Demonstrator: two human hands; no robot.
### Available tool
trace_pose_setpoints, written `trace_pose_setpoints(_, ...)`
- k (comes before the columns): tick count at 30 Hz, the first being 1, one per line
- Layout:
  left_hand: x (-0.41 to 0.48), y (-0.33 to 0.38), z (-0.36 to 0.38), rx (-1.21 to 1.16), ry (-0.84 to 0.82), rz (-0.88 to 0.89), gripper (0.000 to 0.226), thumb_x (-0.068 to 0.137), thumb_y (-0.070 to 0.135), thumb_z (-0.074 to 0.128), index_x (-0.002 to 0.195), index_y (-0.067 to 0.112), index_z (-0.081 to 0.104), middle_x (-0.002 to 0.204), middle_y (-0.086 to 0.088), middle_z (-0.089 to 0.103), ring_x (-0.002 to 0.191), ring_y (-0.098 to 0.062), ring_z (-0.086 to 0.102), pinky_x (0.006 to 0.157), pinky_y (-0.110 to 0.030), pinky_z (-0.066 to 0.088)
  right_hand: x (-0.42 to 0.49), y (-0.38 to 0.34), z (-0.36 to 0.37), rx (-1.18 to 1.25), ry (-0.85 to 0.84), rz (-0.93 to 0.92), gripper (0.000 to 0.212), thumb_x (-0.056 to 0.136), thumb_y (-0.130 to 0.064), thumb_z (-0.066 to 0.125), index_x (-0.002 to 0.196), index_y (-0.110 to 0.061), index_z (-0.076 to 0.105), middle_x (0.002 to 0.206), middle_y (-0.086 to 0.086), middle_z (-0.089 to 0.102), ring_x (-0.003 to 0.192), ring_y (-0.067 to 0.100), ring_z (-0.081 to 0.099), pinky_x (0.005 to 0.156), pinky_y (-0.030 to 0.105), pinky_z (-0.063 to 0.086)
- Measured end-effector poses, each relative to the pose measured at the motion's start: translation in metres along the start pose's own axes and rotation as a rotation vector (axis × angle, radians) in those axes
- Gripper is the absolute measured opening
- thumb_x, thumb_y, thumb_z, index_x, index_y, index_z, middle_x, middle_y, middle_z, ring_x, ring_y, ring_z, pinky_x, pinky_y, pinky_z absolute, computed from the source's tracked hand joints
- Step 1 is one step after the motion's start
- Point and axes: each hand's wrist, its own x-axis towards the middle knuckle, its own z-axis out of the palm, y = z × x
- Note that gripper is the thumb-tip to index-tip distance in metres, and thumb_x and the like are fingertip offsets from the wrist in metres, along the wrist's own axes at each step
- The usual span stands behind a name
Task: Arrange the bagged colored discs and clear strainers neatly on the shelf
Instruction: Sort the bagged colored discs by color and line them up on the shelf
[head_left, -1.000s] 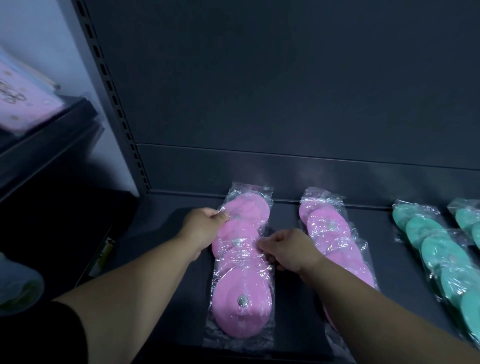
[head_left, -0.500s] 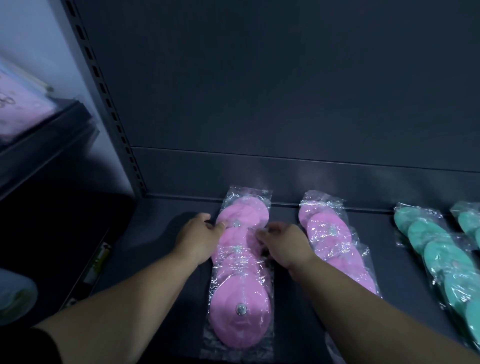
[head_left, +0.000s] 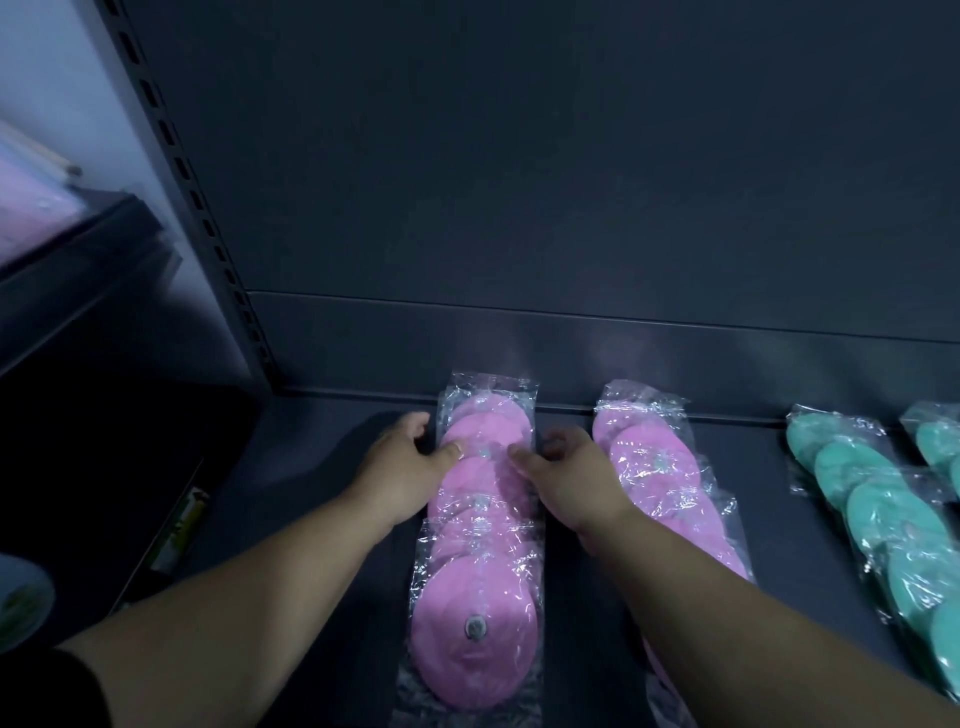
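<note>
Two loosely spread grips, left grip (head_left: 410, 457) and right grip (head_left: 571, 467), press thumbs on the pink bagged discs (head_left: 478, 551) lying in a row on the shelf (head_left: 763, 467); this looks like straightening; next probably needs a soft, even push.

Teal discs (head_left: 878, 514) cropped right, perhaps two rows.
</note>
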Motion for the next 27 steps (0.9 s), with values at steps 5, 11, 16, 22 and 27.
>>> trace_pose_setpoints(5, 0.015, -0.002, 0.007, -0.028, -0.076, 0.009, 0.053, 0.089, 0.026, 0.064, 0.139, 0.022, 0.047, 0.132, 0.003, 0.057, 0.117, -0.014, 0.055, 0.099, -0.027, 0.043, 0.008, -0.004, 0.002, 0.003, -0.031, -0.024, 0.029, 0.078, -0.036, 0.072, 0.1, -0.023, 0.058, 0.09, -0.005, 0.071, 0.084, 0.019, 0.068, 0.084, 0.039, 0.056)
trace_pose_setpoints(11, 0.021, 0.003, 0.015, -0.037, -0.055, 0.002, 0.041, 0.09, 0.011, 0.062, 0.131, 0.015, 0.057, 0.107, 0.001, 0.066, 0.096, -0.013, 0.062, 0.089, -0.024, 0.049, 0.012, -0.01, 0.001, -0.202, -0.049, -0.05, 0.022, 0.076, -0.036, 0.066, 0.089, -0.017, 0.066, 0.079, 0.0, 0.072, 0.079, 0.022, 0.068, 0.074, 0.029, 0.055)
trace_pose_setpoints(16, 0.021, 0.003, 0.01, -0.192, -0.125, -0.054, 0.046, 0.091, 0.008, 0.061, 0.135, 0.017, 0.053, 0.109, -0.002, 0.065, 0.098, -0.014, 0.064, 0.091, -0.028, 0.051, 0.014, -0.014, 0.0, -0.232, -0.052, -0.045, 0.028, 0.08, -0.038, 0.067, 0.102, -0.02, 0.064, 0.092, 0.001, 0.071, 0.088, 0.023, 0.066, 0.077, 0.026, 0.05)
trace_pose_setpoints(22, -0.02, -0.004, -0.009, -0.241, -0.025, -0.026, 0.04, 0.092, 0.022, 0.061, 0.131, 0.024, 0.054, 0.112, 0.013, 0.058, 0.104, -0.001, 0.055, 0.086, -0.014, 0.037, -0.012, -0.013, -0.013, -0.115, 0.038, -0.052, 0.049, 0.087, -0.038, 0.064, 0.125, -0.01, 0.052, 0.11, 0.0, 0.065, 0.106, 0.023, 0.061, 0.083, 0.023, 0.042)
trace_pose_setpoints(27, -0.064, -0.024, -0.012, -0.175, 0.04, -0.021, 0.026, 0.089, 0.028, 0.065, 0.114, 0.025, 0.065, 0.103, 0.012, 0.067, 0.098, -0.003, 0.062, 0.08, -0.015, 0.041, -0.055, 0.005, -0.017, -0.151, 0.083, -0.043, 0.032, 0.088, -0.033, 0.063, 0.113, -0.015, 0.056, 0.095, -0.006, 0.055, 0.093, 0.017, 0.056, 0.073, 0.021, 0.033)
